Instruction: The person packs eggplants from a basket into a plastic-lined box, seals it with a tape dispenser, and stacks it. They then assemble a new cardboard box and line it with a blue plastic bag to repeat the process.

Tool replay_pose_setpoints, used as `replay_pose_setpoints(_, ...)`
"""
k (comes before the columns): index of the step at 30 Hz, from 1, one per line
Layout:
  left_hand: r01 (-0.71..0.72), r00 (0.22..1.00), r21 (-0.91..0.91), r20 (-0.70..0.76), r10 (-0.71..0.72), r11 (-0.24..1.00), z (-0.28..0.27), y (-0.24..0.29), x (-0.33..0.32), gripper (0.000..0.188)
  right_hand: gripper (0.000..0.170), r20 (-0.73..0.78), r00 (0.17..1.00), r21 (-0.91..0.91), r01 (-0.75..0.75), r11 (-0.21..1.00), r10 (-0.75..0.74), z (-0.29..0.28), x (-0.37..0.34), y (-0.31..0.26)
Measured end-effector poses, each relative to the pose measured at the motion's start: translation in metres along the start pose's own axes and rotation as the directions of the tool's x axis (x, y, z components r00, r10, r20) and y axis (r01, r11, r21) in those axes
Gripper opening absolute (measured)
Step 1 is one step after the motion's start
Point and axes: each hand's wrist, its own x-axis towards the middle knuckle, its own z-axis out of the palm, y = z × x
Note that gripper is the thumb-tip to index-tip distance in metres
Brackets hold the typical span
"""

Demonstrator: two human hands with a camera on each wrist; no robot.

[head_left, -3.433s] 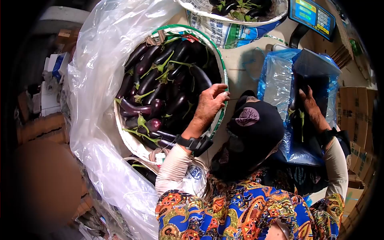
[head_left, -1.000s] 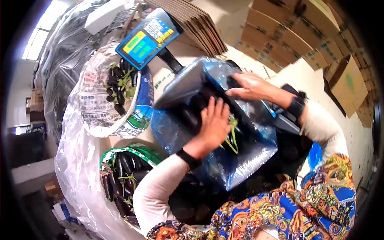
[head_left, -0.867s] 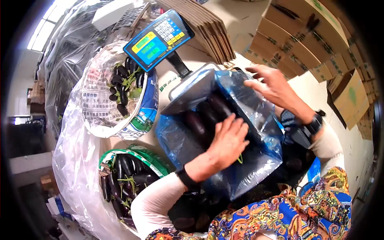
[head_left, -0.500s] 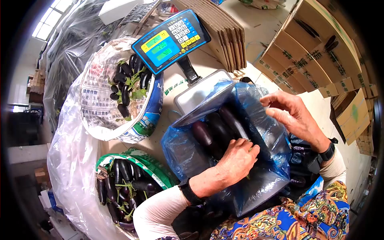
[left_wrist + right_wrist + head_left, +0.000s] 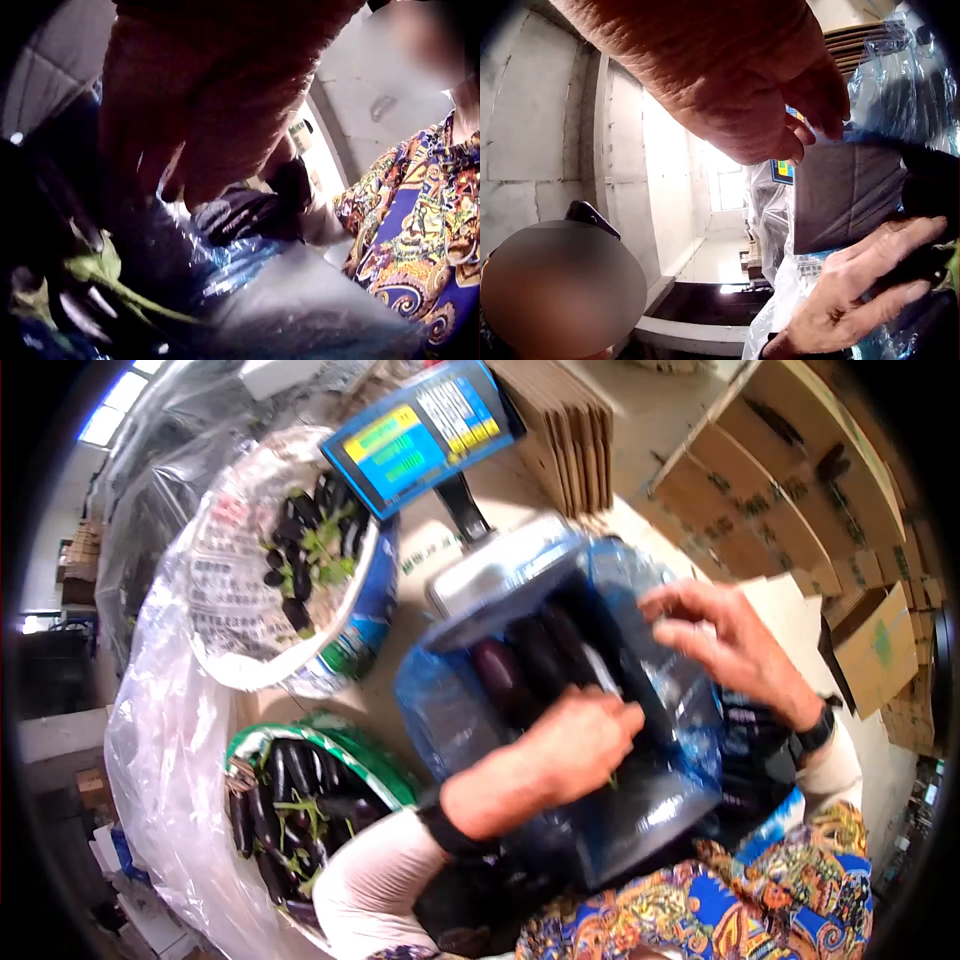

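In the head view my left hand reaches into a box lined with a blue plastic bag, its fingertips right over the dark purple eggplants lying side by side. From the right wrist view, finger and thumb of that left hand look fairly straight and spread apart. A green eggplant stem shows below the hand in the left wrist view. My right hand hovers by the bag's right side, fingers loosely bent and holding nothing. The lower part of the box's contents is hidden.
A scale display stands behind the box, beside a metal platform. Two eggplant containers stand left: a newspaper-lined one and a green-rimmed one. Folded cardboard and stacked cartons are behind and right.
Over the last seconds my left hand has gone from the green-rimmed container to the box. Its fingers, earlier spread flat on the eggplants, are now more bent. The right hand has come out of the box.
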Motion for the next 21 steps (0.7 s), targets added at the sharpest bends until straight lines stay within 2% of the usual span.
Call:
replay_pose_setpoints(1, -0.059, 0.996, -0.046, -0.068, 0.056, 0.997, -0.007, -0.009, -0.004, 0.022, 0.025, -0.003, 0.999, -0.017, 0.034, 0.999, -0.034, -0.001, 0.001, -0.004)
replay_pose_setpoints(2, -0.137, 0.968, -0.092, -0.224, 0.113, 0.986, -0.023, -0.013, -0.014, 0.026, 0.025, -0.017, 1.000, 0.006, 0.004, 1.000, -0.004, 0.000, 0.002, 0.000)
replay_pose_setpoints(3, -0.057, 0.984, 0.025, -0.170, 0.061, 0.998, -0.050, -0.008, -0.023, 0.031, 0.025, 0.006, 1.000, 0.013, 0.023, 1.000, -0.023, -0.002, 0.005, 0.000)
replay_pose_setpoints(4, 0.081, 0.951, -0.096, -0.291, -0.106, 0.992, -0.065, -0.006, -0.036, 0.029, 0.027, -0.002, 1.000, -0.011, 0.013, 1.000, -0.013, -0.002, 0.006, 0.001)
replay_pose_setpoints(5, 0.157, 0.898, -0.393, -0.325, -0.297, 0.906, -0.071, -0.011, -0.056, 0.028, 0.029, 0.002, 0.999, -0.004, 0.052, 0.999, -0.052, -0.002, 0.009, 0.007)
replay_pose_setpoints(6, 0.184, 0.855, -0.404, -0.385, -0.349, 0.896, -0.079, -0.017, -0.074, 0.027, 0.030, 0.005, 0.995, 0.006, 0.098, 0.995, -0.098, 0.000, 0.009, 0.013)
replay_pose_setpoints(8, 0.327, 0.735, -0.513, -0.391, -0.555, 0.794, -0.086, -0.015, -0.116, 0.028, 0.031, 0.053, 0.993, -0.039, 0.110, 0.993, -0.107, 0.003, 0.008, 0.020)
replay_pose_setpoints(10, 0.441, 0.681, -0.511, -0.345, -0.646, 0.738, -0.089, -0.012, -0.160, 0.029, 0.029, 0.123, 0.986, -0.069, 0.119, 0.990, -0.110, 0.008, 0.007, 0.023)
replay_pose_setpoints(13, 0.494, 0.477, -0.639, -0.368, -0.799, 0.589, -0.055, -0.006, -0.221, 0.030, 0.022, 0.255, 0.964, -0.144, 0.118, 0.982, -0.079, 0.022, 0.008, 0.019)
replay_pose_setpoints(14, 0.490, 0.391, -0.687, -0.377, -0.840, 0.537, -0.038, -0.003, -0.238, 0.030, 0.020, 0.297, 0.947, -0.078, 0.151, 0.985, -0.122, 0.033, 0.009, 0.024)
replay_pose_setpoints(16, 0.510, 0.236, -0.749, -0.351, -0.906, 0.423, -0.001, 0.008, -0.259, 0.029, 0.021, 0.511, 0.859, -0.226, 0.101, 0.969, 0.029, 0.049, 0.010, 0.017)
replay_pose_setpoints(17, 0.529, 0.180, -0.764, -0.326, -0.928, 0.371, 0.022, 0.014, -0.268, 0.029, 0.022, 0.551, 0.834, -0.246, 0.144, 0.958, 0.016, 0.059, 0.008, 0.020)
replay_pose_setpoints(18, 0.547, 0.133, -0.758, -0.340, -0.931, 0.355, 0.049, 0.017, -0.277, 0.028, 0.023, 0.591, 0.807, -0.269, 0.199, 0.942, -0.002, 0.068, 0.005, 0.024)
replay_pose_setpoints(19, 0.537, 0.118, -0.754, -0.378, -0.918, 0.379, 0.082, 0.019, -0.286, 0.026, 0.024, 0.641, 0.768, -0.264, 0.240, 0.934, -0.016, 0.078, 0.002, 0.033)
replay_pose_setpoints(20, 0.450, 0.078, -0.819, -0.361, -0.929, 0.356, 0.110, 0.025, -0.289, 0.025, 0.025, 0.687, 0.726, -0.263, 0.281, 0.923, -0.025, 0.087, 0.001, 0.042)
replay_pose_setpoints(21, 0.451, 0.074, -0.799, -0.411, -0.909, 0.398, 0.132, 0.036, -0.288, 0.025, 0.026, 0.706, 0.708, -0.275, 0.298, 0.914, -0.019, 0.094, 0.001, 0.046)
